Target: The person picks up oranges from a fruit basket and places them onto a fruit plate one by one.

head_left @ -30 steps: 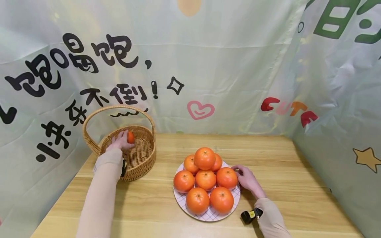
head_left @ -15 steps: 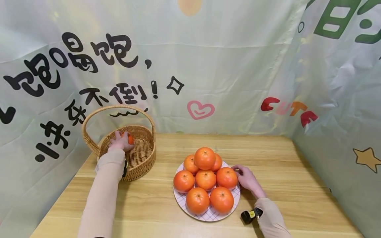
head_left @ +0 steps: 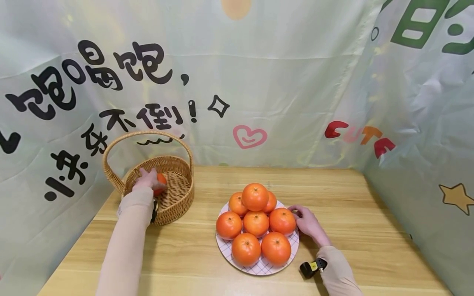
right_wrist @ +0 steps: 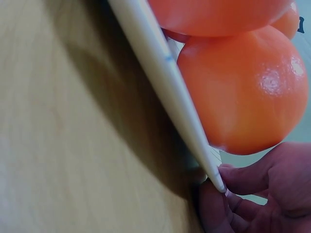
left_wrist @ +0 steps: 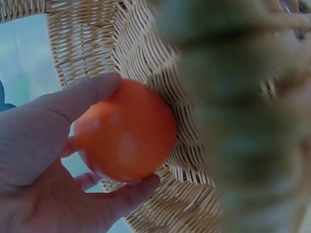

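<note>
Inside the wicker basket (head_left: 182, 203), at the left, my left hand (head_left: 146, 180) holds an orange (left_wrist: 129, 131). In the left wrist view its thumb and fingers curve round the fruit, which sits close over the woven bottom. My right hand (head_left: 309, 222) is at the right edge of a round checked plate (head_left: 258, 270). The right wrist view has its thumb on top of the plate's rim and fingers beneath, pinching it. Several oranges are heaped on that plate, one orange (head_left: 254, 197) topping the pile.
The basket's tall arched handle (head_left: 148, 133) rises over the left hand. A wooden table (head_left: 207, 189) carries basket and plate. Printed cloth (head_left: 289, 90) walls stand behind and along both sides. A black device (head_left: 311, 268) is strapped at the right wrist.
The left hand has gone lower into the basket, bringing the orange down and slightly nearer. The right hand and the plate have stayed in place.
</note>
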`<act>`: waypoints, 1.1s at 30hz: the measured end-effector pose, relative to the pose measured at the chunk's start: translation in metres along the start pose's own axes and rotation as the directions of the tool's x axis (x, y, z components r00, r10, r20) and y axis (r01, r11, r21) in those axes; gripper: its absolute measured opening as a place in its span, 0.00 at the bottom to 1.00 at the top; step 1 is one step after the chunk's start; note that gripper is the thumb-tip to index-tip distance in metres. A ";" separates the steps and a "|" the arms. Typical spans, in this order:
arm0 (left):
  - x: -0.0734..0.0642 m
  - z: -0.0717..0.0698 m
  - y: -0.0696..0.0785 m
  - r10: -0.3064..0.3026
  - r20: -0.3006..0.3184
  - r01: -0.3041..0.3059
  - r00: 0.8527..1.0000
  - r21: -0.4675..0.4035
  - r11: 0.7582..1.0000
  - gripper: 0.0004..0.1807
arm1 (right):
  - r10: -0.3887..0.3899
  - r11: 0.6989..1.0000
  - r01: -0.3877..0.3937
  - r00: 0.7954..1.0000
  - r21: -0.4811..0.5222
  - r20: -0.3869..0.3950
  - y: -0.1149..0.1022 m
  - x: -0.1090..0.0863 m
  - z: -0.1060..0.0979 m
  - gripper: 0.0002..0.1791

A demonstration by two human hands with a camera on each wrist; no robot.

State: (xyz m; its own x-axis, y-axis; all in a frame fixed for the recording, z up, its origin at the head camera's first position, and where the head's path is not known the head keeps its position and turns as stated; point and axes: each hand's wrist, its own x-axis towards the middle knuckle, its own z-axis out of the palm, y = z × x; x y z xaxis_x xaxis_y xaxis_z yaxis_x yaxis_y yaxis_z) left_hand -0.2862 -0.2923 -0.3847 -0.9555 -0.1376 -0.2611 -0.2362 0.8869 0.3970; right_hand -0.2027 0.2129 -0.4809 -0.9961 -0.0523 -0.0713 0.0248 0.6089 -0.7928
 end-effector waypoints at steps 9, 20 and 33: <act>0.002 -0.001 -0.002 -0.011 0.047 0.009 0.999 0.047 0.999 0.52 | -0.017 1.000 0.017 1.000 -0.024 -0.012 0.002 0.000 0.000 0.14; -0.007 0.000 -0.003 0.003 0.003 -0.003 1.000 -0.038 0.999 0.58 | -0.053 0.997 0.052 0.998 -0.065 -0.024 0.003 0.002 0.000 0.14; -0.020 0.009 0.001 0.084 -0.064 -0.093 0.994 -0.161 0.983 0.57 | -0.063 0.996 0.061 0.998 -0.060 -0.026 0.003 0.001 0.000 0.14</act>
State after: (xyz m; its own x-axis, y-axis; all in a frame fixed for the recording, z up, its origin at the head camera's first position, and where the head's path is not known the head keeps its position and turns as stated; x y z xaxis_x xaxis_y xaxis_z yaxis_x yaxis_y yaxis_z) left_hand -0.2655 -0.2849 -0.3873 -0.9813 -0.0906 -0.1700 -0.1714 0.8131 0.5563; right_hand -0.2040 0.2151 -0.4832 -0.9975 -0.0699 -0.0054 -0.0415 0.6509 -0.7580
